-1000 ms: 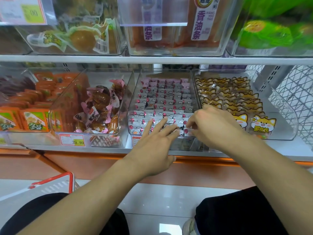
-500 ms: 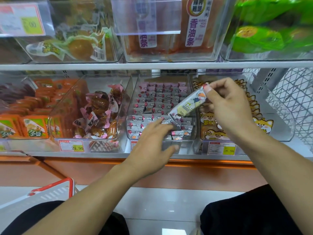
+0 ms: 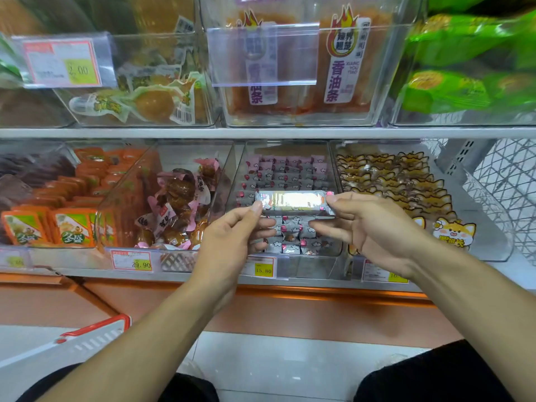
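Both hands are holding one snack packet (image 3: 294,202) level, lengthwise between them. The left hand (image 3: 232,242) is pinching the packet's left end between thumb and curled fingers. The right hand (image 3: 374,236) is pinching the right end with thumb and forefinger, its other fingers spreading loosely below. Neither hand is holding anything else.

The packet is hanging clear of the stock, glare washing out its face so the print is not readable. Directly beneath and behind the grip, the clear bin (image 3: 307,266) is holding the matching small packets (image 3: 290,236) in rows. A price tag (image 3: 264,266) is sitting on the bin front, below the left hand's knuckles.

Judgement: the pick is done, as the packet is out of the bin and fully carried. The step in hand looks like checking or straightening it. What is left is placing it, either back in a row below the grip or into the basket (image 3: 95,335), which is waiting well down and to the left of the left forearm.
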A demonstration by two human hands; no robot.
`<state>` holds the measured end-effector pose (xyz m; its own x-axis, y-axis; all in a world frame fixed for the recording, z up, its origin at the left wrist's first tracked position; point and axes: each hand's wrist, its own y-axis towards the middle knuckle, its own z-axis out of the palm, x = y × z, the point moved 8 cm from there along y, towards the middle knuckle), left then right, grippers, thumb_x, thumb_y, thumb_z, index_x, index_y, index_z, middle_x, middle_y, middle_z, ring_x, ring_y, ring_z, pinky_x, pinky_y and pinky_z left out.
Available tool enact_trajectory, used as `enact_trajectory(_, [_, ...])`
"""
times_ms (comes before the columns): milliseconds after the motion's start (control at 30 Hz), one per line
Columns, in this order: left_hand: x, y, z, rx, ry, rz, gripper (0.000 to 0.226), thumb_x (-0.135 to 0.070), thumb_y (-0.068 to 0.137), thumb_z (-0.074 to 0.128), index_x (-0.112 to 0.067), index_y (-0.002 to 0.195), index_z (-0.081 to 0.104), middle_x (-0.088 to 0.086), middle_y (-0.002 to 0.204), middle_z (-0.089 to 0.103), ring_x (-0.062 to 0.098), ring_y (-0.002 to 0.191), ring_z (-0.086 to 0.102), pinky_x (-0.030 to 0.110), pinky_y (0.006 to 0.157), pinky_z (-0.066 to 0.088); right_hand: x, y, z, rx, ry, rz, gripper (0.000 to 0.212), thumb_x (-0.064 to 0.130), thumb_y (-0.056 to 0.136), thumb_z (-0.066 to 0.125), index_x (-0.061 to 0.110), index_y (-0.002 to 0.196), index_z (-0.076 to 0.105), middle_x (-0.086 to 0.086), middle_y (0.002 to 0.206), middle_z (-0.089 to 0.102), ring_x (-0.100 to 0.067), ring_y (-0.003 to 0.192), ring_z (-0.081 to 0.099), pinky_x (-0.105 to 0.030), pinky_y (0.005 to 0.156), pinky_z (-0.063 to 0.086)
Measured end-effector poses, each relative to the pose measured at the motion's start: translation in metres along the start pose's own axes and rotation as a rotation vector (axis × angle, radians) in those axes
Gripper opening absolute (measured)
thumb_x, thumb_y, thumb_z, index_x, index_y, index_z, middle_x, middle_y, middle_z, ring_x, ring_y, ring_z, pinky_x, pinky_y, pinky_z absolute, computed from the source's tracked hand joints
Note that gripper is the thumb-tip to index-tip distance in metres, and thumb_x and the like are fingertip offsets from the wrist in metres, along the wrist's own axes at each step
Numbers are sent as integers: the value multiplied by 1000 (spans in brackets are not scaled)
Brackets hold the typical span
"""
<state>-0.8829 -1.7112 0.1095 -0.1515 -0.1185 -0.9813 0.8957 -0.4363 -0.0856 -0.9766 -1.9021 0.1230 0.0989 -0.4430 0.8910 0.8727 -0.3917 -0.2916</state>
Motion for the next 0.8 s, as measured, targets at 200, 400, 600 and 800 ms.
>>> enact_trajectory(200, [8,4,2,12,-207,-147,26,-38,86,70,-17,102,67,5,93,79,19,93,76,26,70,60,-4,1,-3,15,-53,37,12,4,101,55,5,91,61,-20,109,68,-40,95,74,-36,74,64])
enact_trajectory(400, [7,4,-2,-56,-97,-77,10,-15,99,60,-13,99,70,3,83,77,14,84,75,19,68,59,-10,-3,5,101,50,150,35,21,94,66,-3,118,59,-21,112,70,-49,98,71,-44,75,63])
enact_trajectory(600, [8,2,13,43,-134,-134,16,-23,97,62,-10,101,69,5,91,76,16,79,75,23,64,59,-8,-8,8,138,24,83,32,12,72,78,1,96,59,-27,109,73,-38,94,75,-32,64,63])
enact_trajectory(800, [17,-9,30,207,-211,-323,56,-53,85,66,-7,118,64,17,107,76,32,90,76,29,62,60,21,-15,14,217,-456,-390,39,0,69,86,29,87,68,-3,108,77,-17,102,73,-26,76,60])
